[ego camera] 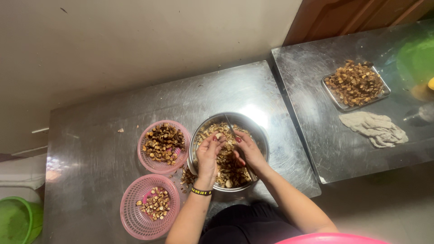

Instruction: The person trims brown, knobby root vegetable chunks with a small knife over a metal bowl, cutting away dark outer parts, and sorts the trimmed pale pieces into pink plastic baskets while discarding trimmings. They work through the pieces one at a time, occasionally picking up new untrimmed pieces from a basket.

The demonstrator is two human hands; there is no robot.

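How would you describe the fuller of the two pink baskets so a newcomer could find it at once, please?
Start at the steel table where the hands work over the round metal bowl. Just left of the bowl sits the upper pink basket. Unlike the lower pink basket nearer the person, whose mesh floor shows through, it is heaped with dark brown pieces.

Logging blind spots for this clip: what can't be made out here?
All in the head view:
- Piece pinched between the left hand and right hand: hidden by fingers.
- Knife handle: covered by the right hand's grip.
- Green bucket: cut off by the frame edge.
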